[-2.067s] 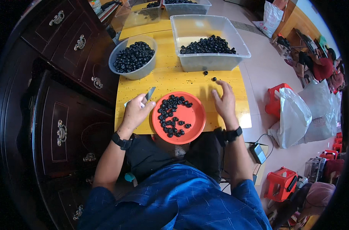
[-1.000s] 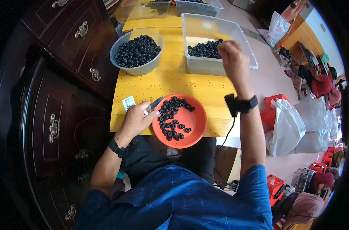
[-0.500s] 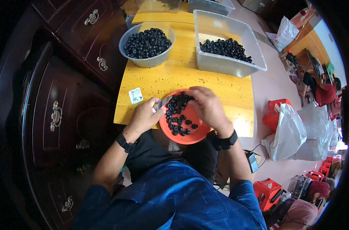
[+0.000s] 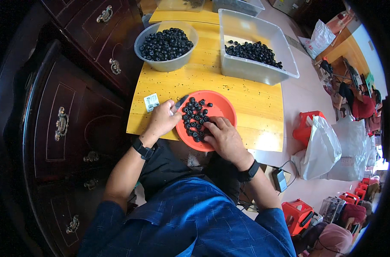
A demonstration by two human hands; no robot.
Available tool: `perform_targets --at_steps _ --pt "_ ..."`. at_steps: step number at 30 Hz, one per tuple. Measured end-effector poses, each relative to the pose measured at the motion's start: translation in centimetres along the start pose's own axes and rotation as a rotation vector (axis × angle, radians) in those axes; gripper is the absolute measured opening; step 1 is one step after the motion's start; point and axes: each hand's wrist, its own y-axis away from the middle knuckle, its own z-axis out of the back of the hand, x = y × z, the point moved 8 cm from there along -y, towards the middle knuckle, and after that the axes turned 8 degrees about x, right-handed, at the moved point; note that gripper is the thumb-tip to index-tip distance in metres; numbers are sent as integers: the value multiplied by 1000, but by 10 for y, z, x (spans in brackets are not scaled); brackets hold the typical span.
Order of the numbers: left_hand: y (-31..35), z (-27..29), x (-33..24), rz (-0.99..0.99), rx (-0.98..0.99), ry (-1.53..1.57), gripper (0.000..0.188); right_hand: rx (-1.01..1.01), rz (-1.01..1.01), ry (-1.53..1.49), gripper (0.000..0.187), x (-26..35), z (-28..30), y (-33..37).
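Where fingers (image 4: 210, 125) rest: small black rings (image 4: 194, 115).

Plate (image 4: 222, 112) on the table (image 4: 255, 103), near its front edge. Behind it, bowl (image 4: 165, 43) on the left, tub (image 4: 255, 47) on the right. Cabinet (image 4: 75, 98) left of the table.

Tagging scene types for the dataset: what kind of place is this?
Probably a home or small workshop doing hand piecework. A yellow wooden table beside a dark wooden dresser holds an orange plate, a grey bowl and a clear plastic bin of small black rings.
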Motion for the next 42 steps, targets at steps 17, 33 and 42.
perform_targets --at_steps 17,33,42 --pt "0 -2 -4 -38 -4 38 23 18 -76 103 21 2 -15 0" --pt "-5 -4 4 -65 1 87 17 -212 -16 155 28 9 7 13" --pt "-7 -6 11 -40 -9 177 17 -178 118 126 24 8 -10 21"
